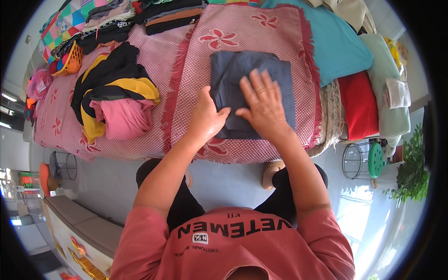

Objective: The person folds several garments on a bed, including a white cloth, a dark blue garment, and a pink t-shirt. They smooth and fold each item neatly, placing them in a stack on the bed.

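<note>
A dark grey-blue folded garment lies in a flat, roughly square bundle on the pink patterned cover, right of centre. My right hand rests palm down on top of it, fingers spread and slightly blurred. At the bundle's left edge is my left hand, turned on its side. Its thumb points inward over the cloth, apart from the index finger, which stretches along the edge. The other fingers of that hand are mostly hidden.
Left on the fringed pink cover sits a heap of black, yellow and pink clothes. Behind it are an orange basket and folded dark clothes. Turquoise cloth and red cloth lie right. A green-topped stool stands beyond.
</note>
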Demonstrator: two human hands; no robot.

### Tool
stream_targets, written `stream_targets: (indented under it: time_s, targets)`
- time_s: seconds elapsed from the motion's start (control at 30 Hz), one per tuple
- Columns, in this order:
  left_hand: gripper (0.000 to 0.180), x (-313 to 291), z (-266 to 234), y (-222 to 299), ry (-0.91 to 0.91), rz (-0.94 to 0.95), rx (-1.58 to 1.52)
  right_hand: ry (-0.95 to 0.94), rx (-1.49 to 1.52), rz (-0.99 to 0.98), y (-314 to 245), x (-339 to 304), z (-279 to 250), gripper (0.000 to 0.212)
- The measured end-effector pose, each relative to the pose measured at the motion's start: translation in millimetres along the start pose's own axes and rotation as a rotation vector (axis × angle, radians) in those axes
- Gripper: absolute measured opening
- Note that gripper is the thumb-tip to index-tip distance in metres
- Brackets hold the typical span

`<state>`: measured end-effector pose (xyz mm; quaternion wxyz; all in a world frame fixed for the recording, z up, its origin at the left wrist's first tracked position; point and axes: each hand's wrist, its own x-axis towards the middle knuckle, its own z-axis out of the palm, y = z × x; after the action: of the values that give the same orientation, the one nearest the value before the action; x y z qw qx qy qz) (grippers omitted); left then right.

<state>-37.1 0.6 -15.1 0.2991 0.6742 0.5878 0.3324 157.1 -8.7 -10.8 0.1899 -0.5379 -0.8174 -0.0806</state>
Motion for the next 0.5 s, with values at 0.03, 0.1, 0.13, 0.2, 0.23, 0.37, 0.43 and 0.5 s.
stream_targets:
  time_s: [0.03,0.1,0.13,0.2,0.23,0.37,0.43,0.5]
  targets:
    - [0.076,-1.8,-4.8,12.0,-0.033,-0.054,0.005,-0.117,-0.040,-0.007,-4.9,-2.7,10.3,0.077]
    - [0.074,5.1,5.0,-6.5,-0.037,-0.034,-0.058,-0.190,-0.029,0.016,3.8,-8.1,15.5,0.078]
    - [0.074,7.5,5.2,-11.5,-0.028,-0.032,-0.086,-0.226,-0.017,0.014,3.2,-5.2,12.7,0.079]
    - [0.074,10.7,4.3,-19.6,-0.051,-0.072,-0.156,-0.131,0.052,0.023,4.5,-0.9,6.3,0.079]
    - [0.074,11.2,3.2,-18.6,-0.070,-0.092,-0.193,-0.088,0.085,0.034,5.8,0.0,2.1,0.078]
    - [0.079,7.6,-3.3,-13.9,-0.115,-0.099,-0.291,0.162,0.023,0.052,13.3,20.8,-9.5,0.074]
    - [0.083,6.9,-1.2,-14.5,-0.119,-0.094,-0.279,0.114,-0.005,0.029,27.8,26.8,1.7,0.070]
    - [0.087,7.8,1.2,-15.3,-0.137,-0.077,-0.277,-0.015,-0.063,0.010,39.0,23.0,23.2,0.069]
